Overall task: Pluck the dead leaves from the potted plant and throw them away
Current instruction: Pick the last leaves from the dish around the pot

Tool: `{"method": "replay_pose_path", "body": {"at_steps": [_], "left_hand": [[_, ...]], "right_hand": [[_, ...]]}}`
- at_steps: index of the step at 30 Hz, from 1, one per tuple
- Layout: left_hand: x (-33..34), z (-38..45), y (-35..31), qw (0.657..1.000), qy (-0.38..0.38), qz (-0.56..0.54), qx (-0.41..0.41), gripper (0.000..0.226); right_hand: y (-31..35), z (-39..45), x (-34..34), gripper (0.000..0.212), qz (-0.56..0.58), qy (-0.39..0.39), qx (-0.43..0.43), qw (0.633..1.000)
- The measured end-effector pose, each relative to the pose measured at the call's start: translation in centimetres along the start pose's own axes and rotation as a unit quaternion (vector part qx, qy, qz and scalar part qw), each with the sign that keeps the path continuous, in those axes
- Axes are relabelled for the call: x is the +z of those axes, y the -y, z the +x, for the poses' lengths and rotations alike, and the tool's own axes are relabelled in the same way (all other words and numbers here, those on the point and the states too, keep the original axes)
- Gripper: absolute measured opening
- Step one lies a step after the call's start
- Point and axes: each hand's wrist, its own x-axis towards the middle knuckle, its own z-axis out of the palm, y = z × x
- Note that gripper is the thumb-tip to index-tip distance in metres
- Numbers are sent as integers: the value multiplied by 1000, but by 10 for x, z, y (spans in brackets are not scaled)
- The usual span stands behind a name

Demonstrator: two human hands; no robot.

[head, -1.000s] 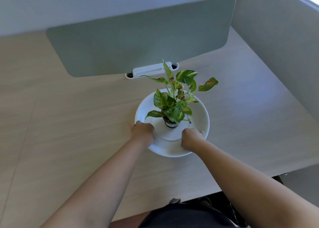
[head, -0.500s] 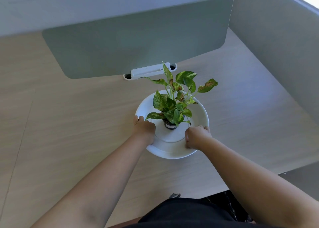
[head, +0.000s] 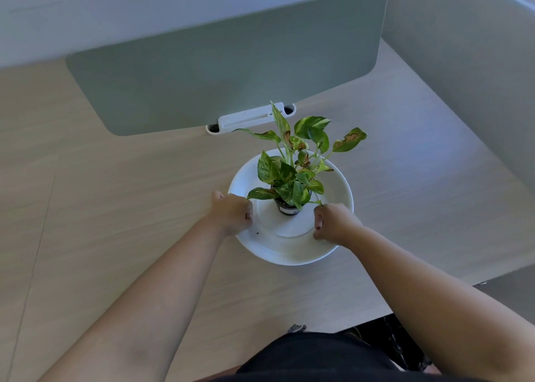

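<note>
Both hands sit at the white plate [head: 292, 251], fingers curled. Left hand [head: 233, 215] is over the plate's left rim, knuckles toward the pot; from my view it looks closed around the rim, though I cannot see the fingertips under it. Right hand [head: 334, 224] is over the plate's right side, fingers curled in; a thin green stem [head: 318, 201] meets the top of that hand, but I cannot tell whether the fingers pinch it or only brush it. I see the potted plant [head: 292, 176] standing upright in its small dark pot [head: 288, 209] at the middle of the plate, between the two hands. Several leaves carry brown patches, plainest on the far right leaf [head: 350, 139]. Plate and plant rest on the pale wooden bench [head: 115, 208], just in front of the grey-green divider panel [head: 231, 72].
</note>
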Motion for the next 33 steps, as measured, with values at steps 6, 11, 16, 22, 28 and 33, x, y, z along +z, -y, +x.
{"method": "replay_pose_path", "body": {"at_steps": [6,11,16,22,28,33], "left_hand": [[12,-2,-13,999,26,-39,14,25],[24,-1,-17,997,9,59,45,23],[23,-4,-25,987,-14,140,72,25],[17,-8,-22,999,4,45,10,20],[14,-10,-14,995,15,94,36,24],[23,-7,-19,990,-7,127,65,23]], "right_hand": [[0,1,-2,23,40,-8,-8,999],[-2,0,-1,23,50,-9,-15,999],[-4,-2,-2,20,69,-14,-19,997],[-6,-3,-2,23,94,-25,-24,995],[-5,-2,2,20,96,-22,-26,995],[-3,-2,5,20,102,-19,-31,994]]}}
